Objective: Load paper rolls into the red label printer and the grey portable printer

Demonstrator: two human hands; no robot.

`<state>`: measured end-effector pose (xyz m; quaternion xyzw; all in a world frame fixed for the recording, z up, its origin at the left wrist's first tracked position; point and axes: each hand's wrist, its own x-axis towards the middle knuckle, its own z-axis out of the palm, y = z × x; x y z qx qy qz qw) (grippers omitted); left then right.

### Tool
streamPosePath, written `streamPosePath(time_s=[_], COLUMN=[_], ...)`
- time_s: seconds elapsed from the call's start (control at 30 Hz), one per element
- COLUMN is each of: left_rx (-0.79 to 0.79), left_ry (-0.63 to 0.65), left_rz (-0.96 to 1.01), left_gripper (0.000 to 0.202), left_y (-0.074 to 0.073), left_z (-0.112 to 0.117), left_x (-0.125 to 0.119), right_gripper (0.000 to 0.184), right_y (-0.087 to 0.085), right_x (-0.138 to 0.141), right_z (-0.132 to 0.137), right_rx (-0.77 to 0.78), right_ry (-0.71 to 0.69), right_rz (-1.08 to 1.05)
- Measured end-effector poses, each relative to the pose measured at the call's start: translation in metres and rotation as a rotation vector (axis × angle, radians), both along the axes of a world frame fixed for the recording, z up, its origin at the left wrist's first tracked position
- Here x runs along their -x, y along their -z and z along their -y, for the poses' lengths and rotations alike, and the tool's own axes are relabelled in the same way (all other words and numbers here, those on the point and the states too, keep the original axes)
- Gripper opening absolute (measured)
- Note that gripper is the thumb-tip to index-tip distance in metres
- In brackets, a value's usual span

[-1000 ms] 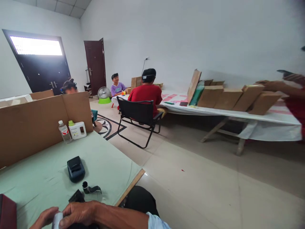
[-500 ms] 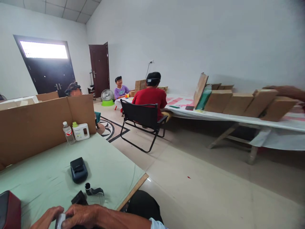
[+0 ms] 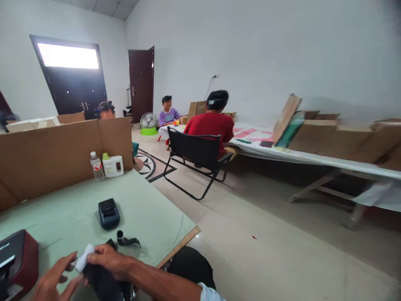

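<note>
My right hand [image 3: 111, 260] grips a small white roll [image 3: 85, 258] between thumb and fingers, low in the view above the table. A wide dark strip [image 3: 102, 281] hangs beneath that hand; whether it joins the roll I cannot tell. My left hand [image 3: 54, 278] is at the roll's left end, fingers spread and curved towards it; contact is unclear. Just beyond the right hand lies a curled black strip [image 3: 128, 240] on the green-covered table [image 3: 150, 217]. A dark blue device [image 3: 109, 214], like a small label printer, sits farther back.
A dark red and black case [image 3: 23, 263] stands at the left. Cardboard panels [image 3: 62, 154] border the table's back, with a water bottle [image 3: 97, 167] and white jug [image 3: 112, 166] before them. Other people sit beyond, one in a red shirt [image 3: 206, 127] on a black chair [image 3: 194, 152].
The camera view has shifted left. My hands have risen into view with the white roll, and the left fingers have spread. The dark strip below now shows.
</note>
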<state>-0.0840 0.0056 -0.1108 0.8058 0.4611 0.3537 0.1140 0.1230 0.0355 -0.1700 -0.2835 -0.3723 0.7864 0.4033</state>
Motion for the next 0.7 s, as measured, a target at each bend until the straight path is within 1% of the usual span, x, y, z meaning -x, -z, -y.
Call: streamPosePath(time_s=[0.03,0.13,0.23,0.3,0.37,0.47,0.53,0.6,0.7], left_rx=[-0.040,-0.002,0.094,0.181,0.286,0.443,0.520,0.583,0.683], left_ry=[-0.024,-0.061,-0.130,-0.186,-0.217,-0.207,-0.181,-0.150,-0.097], left_rz=[0.035,0.037,0.028,0.049,0.102,0.239,0.354,0.479,0.631], left_gripper=[0.040,0.035,0.032,0.032,0.033,0.033,0.033,0.037,0.046], left_y=[-0.003,-0.010,-0.010,-0.007,-0.001,0.008,0.014,0.017,0.017], left_z=[0.006,0.019,0.021,0.019,0.015,0.010,0.007,0.006,0.006], left_x=[-0.006,-0.025,-0.030,-0.026,-0.020,-0.014,-0.014,-0.016,-0.019], right_gripper=[0.076,0.072,0.072,0.064,0.060,0.057,0.054,0.050,0.049], right_y=[-0.001,-0.005,-0.009,-0.013,-0.017,-0.020,-0.020,-0.020,-0.023], right_x=[0.001,0.000,-0.007,-0.015,-0.023,-0.033,-0.035,-0.036,-0.034], right_z=[0.003,0.014,0.020,0.021,0.020,0.017,0.016,0.017,0.019], right_rx=[0.007,-0.027,-0.063,-0.116,-0.136,-0.135,-0.161,-0.192,-0.262], right_ry=[-0.013,-0.020,-0.128,-0.177,-0.238,-0.356,-0.397,-0.370,-0.237], right_rz=[-0.021,-0.057,-0.053,-0.001,0.049,0.141,0.206,0.237,0.210])
